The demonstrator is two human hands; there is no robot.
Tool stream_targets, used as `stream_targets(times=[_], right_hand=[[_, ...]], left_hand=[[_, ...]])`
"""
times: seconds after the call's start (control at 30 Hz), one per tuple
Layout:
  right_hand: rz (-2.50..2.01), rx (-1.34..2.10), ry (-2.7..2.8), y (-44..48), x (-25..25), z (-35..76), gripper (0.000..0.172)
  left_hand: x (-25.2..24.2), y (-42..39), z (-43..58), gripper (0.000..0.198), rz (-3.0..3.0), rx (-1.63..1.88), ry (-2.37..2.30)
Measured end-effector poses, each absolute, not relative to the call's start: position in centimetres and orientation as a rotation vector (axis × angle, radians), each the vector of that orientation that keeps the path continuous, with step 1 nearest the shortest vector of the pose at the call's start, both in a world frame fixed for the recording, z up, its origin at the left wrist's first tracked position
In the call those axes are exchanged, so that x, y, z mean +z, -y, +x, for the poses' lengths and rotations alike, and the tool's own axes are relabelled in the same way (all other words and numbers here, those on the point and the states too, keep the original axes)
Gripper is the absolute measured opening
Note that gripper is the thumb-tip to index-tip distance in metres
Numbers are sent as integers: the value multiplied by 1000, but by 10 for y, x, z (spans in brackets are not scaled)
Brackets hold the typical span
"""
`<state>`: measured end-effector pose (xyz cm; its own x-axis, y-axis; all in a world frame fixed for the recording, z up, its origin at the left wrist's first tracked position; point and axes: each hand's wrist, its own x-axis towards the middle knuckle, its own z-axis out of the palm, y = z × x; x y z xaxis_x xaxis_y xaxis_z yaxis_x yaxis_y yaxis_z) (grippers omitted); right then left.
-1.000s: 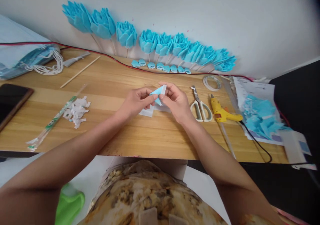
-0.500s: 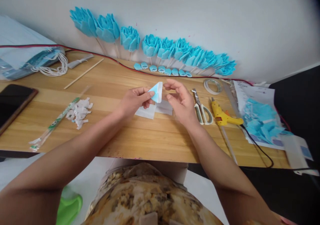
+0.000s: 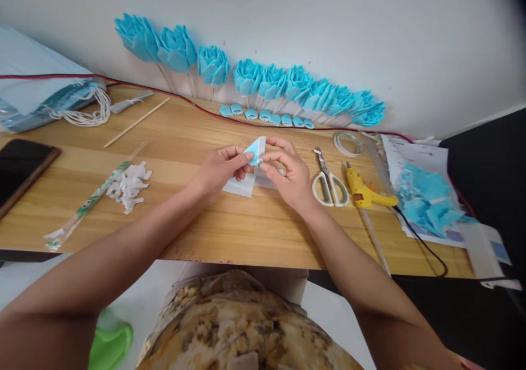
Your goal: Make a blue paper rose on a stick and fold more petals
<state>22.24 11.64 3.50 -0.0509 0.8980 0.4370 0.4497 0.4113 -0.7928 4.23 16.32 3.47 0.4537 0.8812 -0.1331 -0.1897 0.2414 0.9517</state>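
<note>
Between my hands is a small folded piece of light-blue and white fabric, roughly triangular. My left hand pinches it from the left, thumb on its blue face. The fingertips of my right hand close on its lower right edge. Below them, white sheets lie on the wooden table, partly hidden by my hands. White-handled scissors rest just right of my right hand.
Blue fabric flowers on sticks lean along the wall, small blue folded pieces in front. A yellow glue gun, tape roll and blue scraps lie right. Left are a phone, a stick and white scraps.
My right hand has moved left and its fingers have closed on the edge of the folded fabric. My left hand keeps its pinch in nearly the same place.
</note>
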Motion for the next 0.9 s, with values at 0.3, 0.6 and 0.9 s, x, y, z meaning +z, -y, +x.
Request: stream_targets(times=[0.3, 0.6, 0.9], right_hand=[[-1209, 921, 1396, -119, 27, 217, 13], [-1198, 1112, 1211, -120, 27, 214, 31], [-1206, 1125, 1267, -120, 23, 214, 27]], left_hand=[[33, -163, 43, 29, 1117, 846, -799], [32, -164, 43, 30, 1204, 838, -818], [41, -161, 42, 27, 1423, 842, -899]])
